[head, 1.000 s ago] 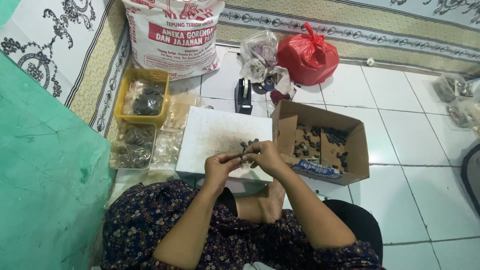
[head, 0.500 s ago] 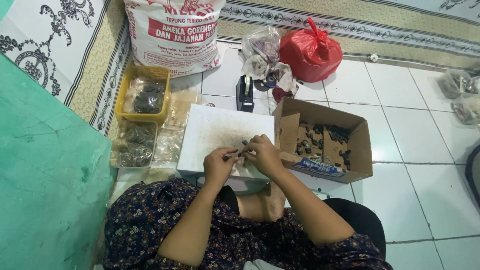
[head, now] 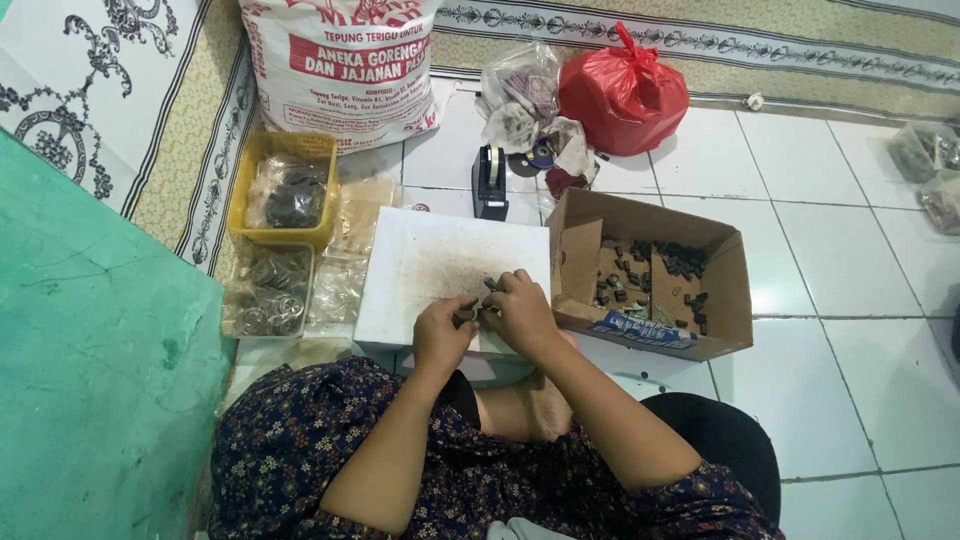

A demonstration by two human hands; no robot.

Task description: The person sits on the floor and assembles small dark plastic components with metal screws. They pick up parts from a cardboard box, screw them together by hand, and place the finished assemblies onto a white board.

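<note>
left hand point(head: 443, 333) and right hand point(head: 520, 312) pinch a small dark part point(head: 470, 316), seemingly metal, together over the white board point(head: 430, 262) | box point(head: 650, 275) just right | risk: loose pinch drops part onto floor

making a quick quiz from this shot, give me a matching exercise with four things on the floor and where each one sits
Things:
1. yellow tray
2. cardboard box
3. red plastic bag
4. tape dispenser

Places:
A. just beyond the white board's far edge
B. at the board's right edge, open, small dark parts inside
C. far side, beside a clear bag
D. left of the board, in front of the big printed sack

Pairs: 1-D, 2-B, 3-C, 4-A
</note>
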